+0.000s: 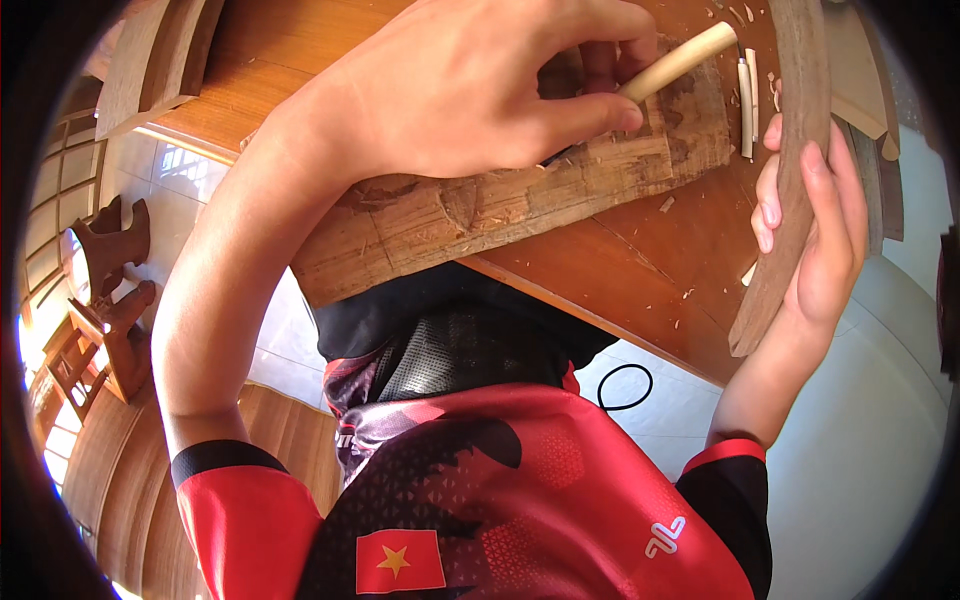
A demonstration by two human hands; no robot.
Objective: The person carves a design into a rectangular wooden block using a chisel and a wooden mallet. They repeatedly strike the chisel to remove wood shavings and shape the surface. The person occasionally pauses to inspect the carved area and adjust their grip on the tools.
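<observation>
My left hand (490, 95) reaches across a rough, scarred wooden board (440, 225), its thumb and fingers closed round a pale, round wooden tool handle (690, 58). The tool's other end is hidden beneath the hand. On the right, my right hand (830, 225) grips a long, slightly curved bar of brown wood (803, 90), fingers on one side and thumb lying along it. The bar is held at the table's right side, its lower end pointing toward me.
The board rests on a reddish-brown wooden table (640, 270) strewn with small shavings. Two slim pale tools or sticks (748, 105) lie between board and bar. Carved wooden furniture (110, 250) stands on the left, and a thin black loop (625, 387) shows below the table edge.
</observation>
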